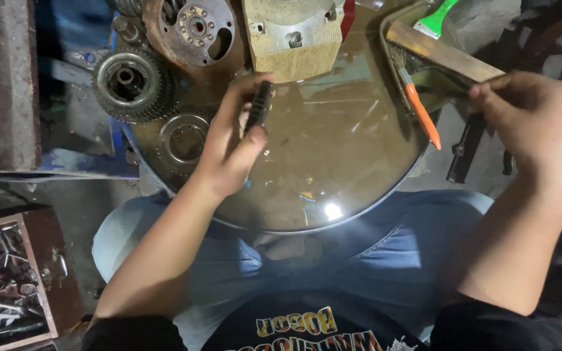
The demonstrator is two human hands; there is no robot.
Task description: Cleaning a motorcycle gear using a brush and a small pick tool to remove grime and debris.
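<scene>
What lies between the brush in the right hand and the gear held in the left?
Nothing solid: only open brown liquid in the basin separates the left hand with its dark gear from the right hand holding the wooden brush.

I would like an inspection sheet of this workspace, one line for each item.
Surface: round metal basin filled with murky brown liquid.
Job's things: dark toothed gear, held on edge over the liquid.
Clutter: large gears, perforated disc, pale metal housing, orange-handled brush, green-handled brush.
Grips: left hand holds the gear; right hand pinches a thin dark object, unclear.
Cables: nothing seen.
Surroundings: wooden box of tools, concrete floor.
</scene>
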